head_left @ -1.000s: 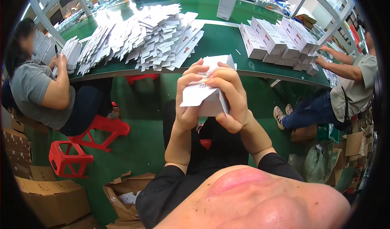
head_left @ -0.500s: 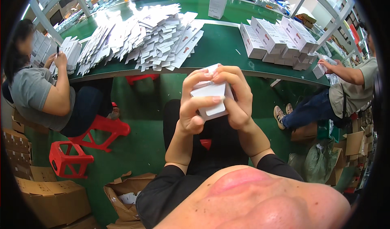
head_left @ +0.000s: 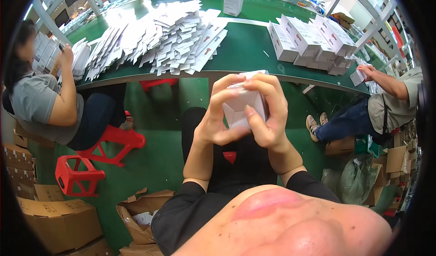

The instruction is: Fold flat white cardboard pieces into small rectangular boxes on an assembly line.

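Note:
A small white carton (head_left: 235,107) is held between my two hands in front of my lap, close to the table's edge. My left hand (head_left: 213,113) curls round its left side, fingertips over the upper part and thumb beneath. On the right, my right hand (head_left: 272,113) grips the other side, with its thumb on the near end. Fold lines show on that near end; whether it is fully closed I cannot tell. My fingers hide much of the carton's sides.
A big heap of flat white cartons (head_left: 177,38) lies on the green table (head_left: 247,42). Stacked filled-out boxes (head_left: 306,40) stand at right, one upright box (head_left: 233,1) farther back. People sit left and right. Red stools (head_left: 79,176) and a brown carton (head_left: 141,210) are on the floor.
The carton has turned in my hands, and its creased near end now faces me. My left fingers have shifted off the front, and my right thumb has moved onto it.

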`<control>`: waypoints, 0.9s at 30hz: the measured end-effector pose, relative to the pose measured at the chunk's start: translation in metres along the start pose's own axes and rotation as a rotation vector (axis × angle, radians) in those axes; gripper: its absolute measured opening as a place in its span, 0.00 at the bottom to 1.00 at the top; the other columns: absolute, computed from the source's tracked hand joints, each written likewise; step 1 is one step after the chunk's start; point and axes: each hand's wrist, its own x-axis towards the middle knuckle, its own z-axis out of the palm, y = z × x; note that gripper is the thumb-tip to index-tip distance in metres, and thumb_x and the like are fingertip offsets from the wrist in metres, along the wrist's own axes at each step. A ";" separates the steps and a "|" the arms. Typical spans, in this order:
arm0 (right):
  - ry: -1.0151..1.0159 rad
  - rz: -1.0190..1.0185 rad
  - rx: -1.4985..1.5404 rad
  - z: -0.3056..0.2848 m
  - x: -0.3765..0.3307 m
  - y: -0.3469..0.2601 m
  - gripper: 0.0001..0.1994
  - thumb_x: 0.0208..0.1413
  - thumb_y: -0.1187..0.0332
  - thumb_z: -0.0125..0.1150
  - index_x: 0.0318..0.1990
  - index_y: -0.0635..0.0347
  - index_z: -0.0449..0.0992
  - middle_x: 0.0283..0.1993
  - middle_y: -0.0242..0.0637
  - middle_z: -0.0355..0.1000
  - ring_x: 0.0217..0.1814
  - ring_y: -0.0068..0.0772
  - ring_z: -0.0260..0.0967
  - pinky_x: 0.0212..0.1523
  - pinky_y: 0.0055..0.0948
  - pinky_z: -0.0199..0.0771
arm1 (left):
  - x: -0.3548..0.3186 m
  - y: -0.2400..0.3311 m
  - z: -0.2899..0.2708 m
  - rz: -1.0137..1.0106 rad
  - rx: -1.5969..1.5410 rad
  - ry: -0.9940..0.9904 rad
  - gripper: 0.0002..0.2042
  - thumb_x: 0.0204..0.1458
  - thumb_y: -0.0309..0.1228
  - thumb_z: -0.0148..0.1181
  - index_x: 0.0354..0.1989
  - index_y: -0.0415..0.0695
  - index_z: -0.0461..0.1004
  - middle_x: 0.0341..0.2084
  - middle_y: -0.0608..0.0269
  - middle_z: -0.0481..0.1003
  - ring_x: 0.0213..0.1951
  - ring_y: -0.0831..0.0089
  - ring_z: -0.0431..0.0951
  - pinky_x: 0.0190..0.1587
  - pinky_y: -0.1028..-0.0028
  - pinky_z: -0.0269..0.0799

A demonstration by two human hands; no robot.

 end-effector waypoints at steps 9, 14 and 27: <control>0.033 -0.058 -0.145 -0.009 -0.014 -0.006 0.31 0.43 0.77 0.68 0.59 0.57 0.70 0.66 0.50 0.60 0.63 0.53 0.64 0.64 0.46 0.67 | -0.007 -0.019 -0.036 0.215 0.947 -0.103 0.39 0.33 0.33 0.78 0.60 0.55 0.69 0.66 0.56 0.65 0.68 0.51 0.64 0.73 0.45 0.46; 0.130 -0.140 -0.537 -0.033 -0.022 0.056 0.35 0.41 0.75 0.76 0.61 0.51 0.70 0.70 0.51 0.55 0.66 0.54 0.63 0.61 0.44 0.70 | 0.043 -0.024 -0.063 0.184 1.239 0.031 0.27 0.44 0.35 0.72 0.56 0.53 0.73 0.67 0.56 0.62 0.71 0.51 0.58 0.72 0.47 0.42; 0.076 0.013 -1.472 -0.128 0.042 0.203 0.25 0.56 0.49 0.66 0.58 0.47 0.76 0.62 0.42 0.63 0.50 0.41 0.68 0.54 0.42 0.68 | 0.146 -0.117 -0.227 -0.886 1.367 -0.245 0.41 0.51 0.63 0.60 0.66 0.44 0.68 0.66 0.49 0.65 0.66 0.52 0.67 0.67 0.55 0.61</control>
